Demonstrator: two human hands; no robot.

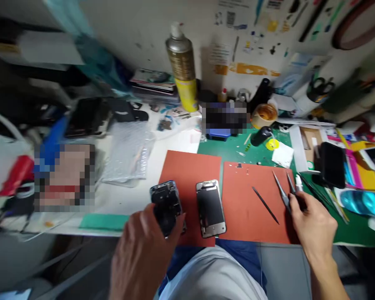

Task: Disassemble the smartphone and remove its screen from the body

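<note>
My left hand [150, 233] grips an opened phone body [167, 204] by its sides, over the left orange mat [187, 166]. Dark inner parts of the phone face up. Just right of it a detached phone screen [211, 208] lies with its inner side up. My right hand [312, 225] has its fingers closed round metal tweezers [281, 189], whose tips point away from me at the right edge of the other orange mat [243, 200]. Between the screen and the tweezers lies a thin black stick tool [265, 205].
A spray can [183, 66] stands at the back. Bubble wrap [128, 152] lies at left. Behind the right mat are a black bottle [261, 136], a tape roll [265, 114] and a white box [308, 148]. A black phone [333, 164] lies farther right.
</note>
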